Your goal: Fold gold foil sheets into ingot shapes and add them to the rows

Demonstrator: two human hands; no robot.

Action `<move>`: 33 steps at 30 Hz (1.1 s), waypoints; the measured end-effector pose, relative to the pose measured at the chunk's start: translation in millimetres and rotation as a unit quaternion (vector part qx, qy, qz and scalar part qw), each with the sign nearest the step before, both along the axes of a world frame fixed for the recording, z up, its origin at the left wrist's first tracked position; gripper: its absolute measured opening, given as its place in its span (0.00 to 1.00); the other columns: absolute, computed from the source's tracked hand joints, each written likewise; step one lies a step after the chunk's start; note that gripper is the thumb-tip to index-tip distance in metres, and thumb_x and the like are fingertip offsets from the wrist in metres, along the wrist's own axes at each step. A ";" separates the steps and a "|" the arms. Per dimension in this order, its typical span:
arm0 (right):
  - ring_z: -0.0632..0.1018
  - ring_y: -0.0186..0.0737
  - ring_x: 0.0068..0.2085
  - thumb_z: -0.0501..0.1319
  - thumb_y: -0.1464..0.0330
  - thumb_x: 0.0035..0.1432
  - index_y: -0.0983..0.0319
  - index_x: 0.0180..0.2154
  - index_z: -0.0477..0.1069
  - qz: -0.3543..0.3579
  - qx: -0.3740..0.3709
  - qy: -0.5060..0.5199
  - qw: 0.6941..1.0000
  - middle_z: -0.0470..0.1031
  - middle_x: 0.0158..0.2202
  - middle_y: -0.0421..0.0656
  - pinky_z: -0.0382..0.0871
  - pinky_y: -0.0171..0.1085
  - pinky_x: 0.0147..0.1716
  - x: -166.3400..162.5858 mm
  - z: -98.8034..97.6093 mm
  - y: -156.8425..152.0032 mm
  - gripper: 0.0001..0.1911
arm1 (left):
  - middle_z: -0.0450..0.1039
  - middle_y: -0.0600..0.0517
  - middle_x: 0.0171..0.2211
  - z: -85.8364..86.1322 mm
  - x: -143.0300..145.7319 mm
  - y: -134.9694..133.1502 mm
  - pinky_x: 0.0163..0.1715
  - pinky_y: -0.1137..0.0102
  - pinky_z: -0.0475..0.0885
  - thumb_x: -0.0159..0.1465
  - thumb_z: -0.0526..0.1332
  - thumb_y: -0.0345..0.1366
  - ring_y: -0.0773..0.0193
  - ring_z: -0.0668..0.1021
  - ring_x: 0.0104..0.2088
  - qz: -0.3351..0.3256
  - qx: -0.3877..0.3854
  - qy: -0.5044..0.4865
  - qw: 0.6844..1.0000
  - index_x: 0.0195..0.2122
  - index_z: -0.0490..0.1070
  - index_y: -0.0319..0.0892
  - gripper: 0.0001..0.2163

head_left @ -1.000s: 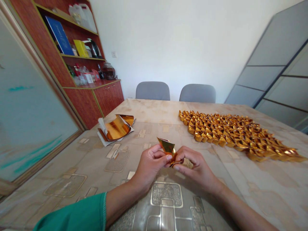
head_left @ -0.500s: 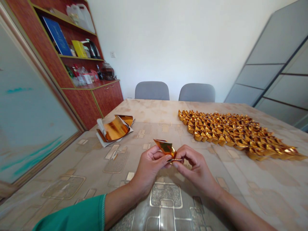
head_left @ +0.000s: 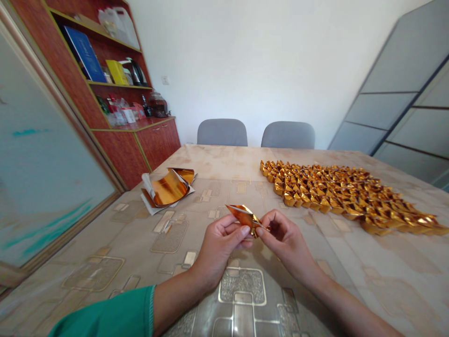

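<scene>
A partly folded piece of gold foil paper (head_left: 242, 215) is held above the table between both hands. My left hand (head_left: 222, 238) pinches its left and lower side, thumb on the near face. On its right end, the thumb and fingertips of my right hand (head_left: 280, 231) are closed, covering that corner. The paper's pointed left tip sticks up past my left fingers. Over to the right stand rows of folded gold paper ingots (head_left: 333, 189). Loose gold foil sheets (head_left: 170, 189) with pale backs lie curled in a stack on the left.
The table (head_left: 133, 238) has a patterned cover. Two grey chairs (head_left: 222, 132) stand at its far side before a white wall. A red-brown cabinet (head_left: 154, 140) with loaded shelves is at the left, and grey panels (head_left: 389, 70) at the right.
The folded paper has turned and its lower flap, which lay flat toward me, is now pressed up against the body. Both hands stay in nearly the same place.
</scene>
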State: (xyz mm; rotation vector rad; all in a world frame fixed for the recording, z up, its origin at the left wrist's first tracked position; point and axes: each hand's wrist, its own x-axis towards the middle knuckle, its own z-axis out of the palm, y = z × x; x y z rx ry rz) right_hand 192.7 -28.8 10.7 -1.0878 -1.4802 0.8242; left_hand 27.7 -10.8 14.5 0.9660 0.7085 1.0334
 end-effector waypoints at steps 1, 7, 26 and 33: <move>0.68 0.36 0.27 0.61 0.67 0.57 0.58 0.29 0.65 -0.006 0.001 -0.008 1.000 0.67 0.25 0.37 0.63 0.34 0.26 -0.2 -0.2 0.3 0.07 | 0.78 0.51 0.30 -0.1 0.2 0.1 0.31 0.75 0.74 0.56 0.71 0.38 0.67 0.77 0.31 0.000 0.004 0.007 1.000 0.39 0.78 0.39 0.12; 0.67 0.35 0.26 0.62 0.70 0.54 0.58 0.28 0.65 -0.025 0.029 -0.067 0.997 0.67 0.25 0.36 0.61 0.34 0.25 -2.0 -1.7 0.8 0.06 | 0.80 0.47 0.35 -2.4 0.7 1.6 0.32 0.74 0.73 0.57 0.69 0.39 0.63 0.79 0.35 -0.001 0.015 0.044 0.999 0.42 0.78 0.40 0.13; 0.68 0.34 0.27 0.69 0.63 0.52 0.57 0.37 0.63 0.045 -0.028 0.062 0.997 0.65 0.26 0.34 0.62 0.34 0.26 -2.6 -1.0 1.5 0.15 | 0.78 0.50 0.30 -0.6 1.9 4.8 0.30 0.76 0.68 0.55 0.70 0.37 0.69 0.74 0.28 -0.016 0.009 0.020 1.000 0.36 0.78 0.38 0.10; 0.68 0.34 0.26 0.69 0.59 0.52 0.56 0.38 0.63 0.055 -0.034 0.070 0.995 0.64 0.26 0.34 0.62 0.33 0.25 -2.3 -2.5 1.5 0.18 | 0.77 0.50 0.30 -1.1 0.5 6.2 0.30 0.75 0.68 0.55 0.69 0.37 0.68 0.74 0.28 -0.022 0.037 0.028 0.999 0.36 0.77 0.38 0.10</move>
